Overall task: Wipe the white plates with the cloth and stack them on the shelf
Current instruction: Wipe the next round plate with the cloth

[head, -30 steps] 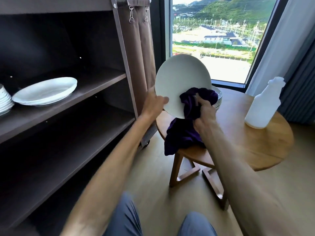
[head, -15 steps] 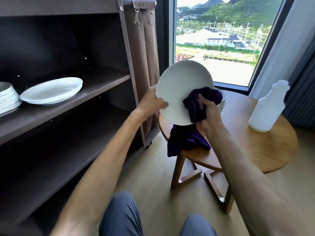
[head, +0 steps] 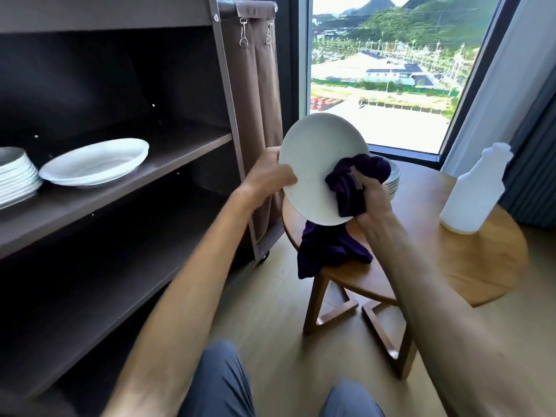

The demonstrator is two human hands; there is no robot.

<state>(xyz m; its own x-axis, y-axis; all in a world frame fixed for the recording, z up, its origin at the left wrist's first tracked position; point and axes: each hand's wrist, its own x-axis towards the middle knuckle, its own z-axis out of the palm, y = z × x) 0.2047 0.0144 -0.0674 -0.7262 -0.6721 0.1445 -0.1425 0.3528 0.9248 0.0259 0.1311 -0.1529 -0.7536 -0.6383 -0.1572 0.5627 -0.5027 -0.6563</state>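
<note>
While tilted above round counter (head: 469, 266), white plate (head: 316, 164) gripped at rim by left hand (head: 267, 179). Right hand (head: 371, 203) fingers bunched around purple cloth (head: 349, 188), pressed to plate. Spray bottle (head: 472, 191) and plate stack (head: 392, 182) behind; shelf (head: 120, 188) left.

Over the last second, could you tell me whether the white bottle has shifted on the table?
No: the bottle stands upright at the same spot near the table's right edge.

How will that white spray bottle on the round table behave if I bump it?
The white spray bottle stands tall on a narrow base near the round table edge, so it would probably tip rather than slide. It looks like thin plastic, likely light. Its fill level cannot be seen.
</note>
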